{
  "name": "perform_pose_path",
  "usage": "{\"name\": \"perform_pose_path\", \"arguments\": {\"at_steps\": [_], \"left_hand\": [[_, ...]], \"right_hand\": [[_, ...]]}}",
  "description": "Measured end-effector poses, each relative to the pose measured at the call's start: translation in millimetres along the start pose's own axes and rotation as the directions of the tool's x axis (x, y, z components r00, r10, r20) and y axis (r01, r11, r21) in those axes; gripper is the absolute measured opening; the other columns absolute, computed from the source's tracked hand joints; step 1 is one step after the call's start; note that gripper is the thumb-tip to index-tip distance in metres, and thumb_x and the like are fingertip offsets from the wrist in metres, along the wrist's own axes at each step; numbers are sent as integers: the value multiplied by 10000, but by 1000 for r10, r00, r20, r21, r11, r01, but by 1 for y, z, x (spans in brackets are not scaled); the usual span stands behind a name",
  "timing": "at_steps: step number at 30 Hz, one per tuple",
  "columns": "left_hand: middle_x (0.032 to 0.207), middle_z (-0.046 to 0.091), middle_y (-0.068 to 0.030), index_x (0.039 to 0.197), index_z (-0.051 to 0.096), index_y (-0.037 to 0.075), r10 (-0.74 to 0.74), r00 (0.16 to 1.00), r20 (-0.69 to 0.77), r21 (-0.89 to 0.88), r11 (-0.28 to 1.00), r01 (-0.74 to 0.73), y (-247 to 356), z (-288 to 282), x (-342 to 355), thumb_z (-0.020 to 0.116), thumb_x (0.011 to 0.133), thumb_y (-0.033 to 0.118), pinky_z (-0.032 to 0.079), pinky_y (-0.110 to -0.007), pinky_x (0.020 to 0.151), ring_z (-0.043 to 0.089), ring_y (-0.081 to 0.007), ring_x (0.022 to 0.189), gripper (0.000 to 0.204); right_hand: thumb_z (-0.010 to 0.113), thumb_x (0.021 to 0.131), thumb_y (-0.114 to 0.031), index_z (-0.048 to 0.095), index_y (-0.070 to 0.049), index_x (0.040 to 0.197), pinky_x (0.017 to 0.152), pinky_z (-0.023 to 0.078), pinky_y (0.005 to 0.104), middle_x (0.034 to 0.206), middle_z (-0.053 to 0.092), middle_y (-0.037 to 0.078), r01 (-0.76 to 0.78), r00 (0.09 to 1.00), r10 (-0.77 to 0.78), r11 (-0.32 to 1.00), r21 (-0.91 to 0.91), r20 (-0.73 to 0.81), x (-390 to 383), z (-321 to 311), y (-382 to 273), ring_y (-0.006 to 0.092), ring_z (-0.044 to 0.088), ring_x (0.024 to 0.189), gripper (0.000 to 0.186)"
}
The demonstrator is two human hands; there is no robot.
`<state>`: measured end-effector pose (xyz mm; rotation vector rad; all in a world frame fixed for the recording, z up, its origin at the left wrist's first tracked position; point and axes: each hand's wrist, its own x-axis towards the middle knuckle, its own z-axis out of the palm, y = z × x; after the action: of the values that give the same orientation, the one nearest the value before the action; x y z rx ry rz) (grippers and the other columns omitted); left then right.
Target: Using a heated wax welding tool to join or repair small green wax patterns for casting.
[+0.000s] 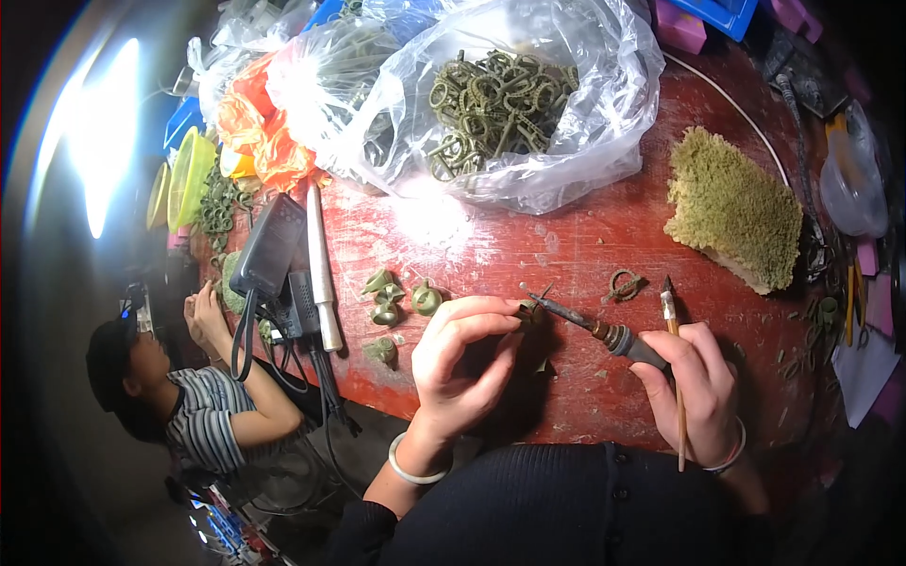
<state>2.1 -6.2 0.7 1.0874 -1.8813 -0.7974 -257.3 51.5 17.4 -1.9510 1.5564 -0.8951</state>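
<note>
Co-worker [212, 415]: sitting at the far left in a striped top and dark cap, 1 hand up by the tabletop edge.
Yellow bowl [194, 179]: tipped on its side, near little green bits [219, 209].
Black box [271, 247]: lying on the tabletop [566, 241] with a strap hanging down.
Grey stick [321, 264]: just right of the black box, long and thin.
Green lumps [383, 312]: lying near the left hand.
Left hand [462, 363]: fingers pinching a small green piece [531, 312] at their tips, above the red tabletop.
Clear bag [613, 104]: open, with a pile of green rings [500, 104] inside.
Pen tool [618, 340]: pointing left, tip right by the small green piece; cannot tell if touching.
Loose ring [624, 285]: lying between pen tool and brush.
Brush [679, 415]: tip pointing away from the body.
Right hand [698, 382]: fingers gripping 2 things, the pen tool and the brush.
Spongy block [731, 209]: greenish, lying far right.
</note>
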Motion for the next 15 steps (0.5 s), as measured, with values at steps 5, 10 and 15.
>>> {"name": "perform_pose_path", "arguments": {"at_steps": [5,10,15], "left_hand": [[1091,672,-152,1020,669,-10,12,1000,8,12,1000,-12,-1,0,0,735,761,-135,516,-348,907,652,-246,1031,295],[1096,671,-153,1022,664,-13,7,1000,5,-5,1000,-7,-1,1,0,726,768,-149,520,-345,909,658,-246,1031,294],[1100,668,-155,1024,662,-15,14,1000,9,-4,1000,-14,-1,2,0,721,775,-157,523,-340,909,661,-244,1026,293]], "right_hand": [[809,816,-90,654,-1,1123,532,526,387,908,565,141,16,1000,-16,1000,-9,-6,0,0,0,285,658,660,356],[805,822,-97,655,-2,1123,531,529,392,908,566,140,16,1000,-16,1000,-7,9,0,0,0,292,663,666,349],[803,828,-103,655,-3,1123,536,536,402,909,568,142,9,1000,-9,1000,-8,14,0,0,0,305,669,673,346]]}}
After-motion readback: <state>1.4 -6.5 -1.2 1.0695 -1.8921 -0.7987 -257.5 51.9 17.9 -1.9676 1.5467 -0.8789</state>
